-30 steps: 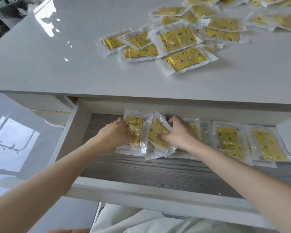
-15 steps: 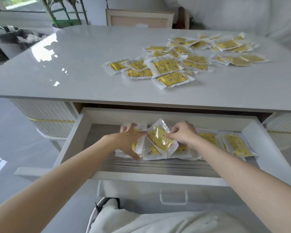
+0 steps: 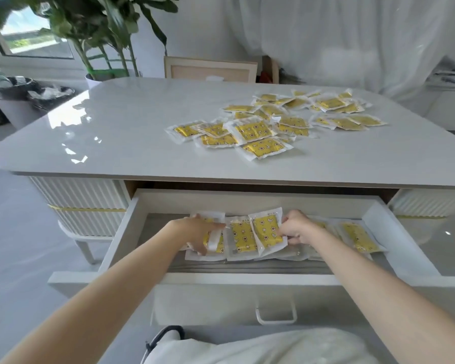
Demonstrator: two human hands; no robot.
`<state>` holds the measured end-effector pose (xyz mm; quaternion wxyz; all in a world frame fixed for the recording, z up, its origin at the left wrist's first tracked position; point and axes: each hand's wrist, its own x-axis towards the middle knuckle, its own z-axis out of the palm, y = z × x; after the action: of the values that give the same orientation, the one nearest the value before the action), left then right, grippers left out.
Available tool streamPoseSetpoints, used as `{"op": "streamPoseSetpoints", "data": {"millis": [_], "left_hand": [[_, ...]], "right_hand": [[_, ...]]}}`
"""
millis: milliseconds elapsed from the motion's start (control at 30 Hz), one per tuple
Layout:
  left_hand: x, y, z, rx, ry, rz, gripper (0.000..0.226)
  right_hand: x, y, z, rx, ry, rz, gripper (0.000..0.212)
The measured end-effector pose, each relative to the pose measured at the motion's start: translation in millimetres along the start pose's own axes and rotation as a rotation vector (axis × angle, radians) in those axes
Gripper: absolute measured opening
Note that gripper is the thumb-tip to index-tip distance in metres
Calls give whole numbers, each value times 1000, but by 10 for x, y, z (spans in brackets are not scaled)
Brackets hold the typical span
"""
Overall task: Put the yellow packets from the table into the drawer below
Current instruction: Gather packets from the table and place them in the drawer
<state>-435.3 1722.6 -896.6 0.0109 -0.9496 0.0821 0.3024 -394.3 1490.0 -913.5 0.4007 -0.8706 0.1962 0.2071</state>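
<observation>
Several yellow packets [image 3: 263, 149] in clear wrappers lie scattered on the white table [image 3: 132, 132], mostly right of centre. Below it the drawer [image 3: 260, 203] is pulled out, with more packets laid in a row on its grey floor. My left hand [image 3: 197, 232] rests flat on the leftmost packets [image 3: 216, 240], fingers spread. My right hand [image 3: 297, 228] pinches the right edge of a tilted packet [image 3: 267, 231] in the middle of the drawer. Another packet [image 3: 359, 236] lies flat at the drawer's right end.
A wooden chair back [image 3: 210, 69] stands behind the table, a potted plant [image 3: 103, 35] at the back left, bins [image 3: 16, 98] on the floor at the far left. The drawer's front panel and handle [image 3: 276, 315] are close to my lap.
The camera has pulled back and tilted up, so more of the table and room shows. My right hand has set the tilted packet further right; my left hand has spread over the left packets.
</observation>
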Motion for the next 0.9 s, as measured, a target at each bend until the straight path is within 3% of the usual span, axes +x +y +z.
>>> {"op": "streamPoseSetpoints", "data": {"millis": [167,300,533,767,900], "left_hand": [[-116,-47,-50,11,11,-7,70],[-199,-136,-50,110,-29,-83,69],[-293,-216,-68,124,-148,-187,84],[-231,-549,-17,-11,34,-240,56],[-316,-728,-29,-103,187,-269,55]], "right_hand": [[-83,-132,50,106,-88,9,46],[-216,-235,177,164,-156,-29,42],[-250,-464,477,245,-249,-49,54],[-463,-740,768,351,-409,-50,47],[-484,-898,1049,326,-463,-61,43]]}}
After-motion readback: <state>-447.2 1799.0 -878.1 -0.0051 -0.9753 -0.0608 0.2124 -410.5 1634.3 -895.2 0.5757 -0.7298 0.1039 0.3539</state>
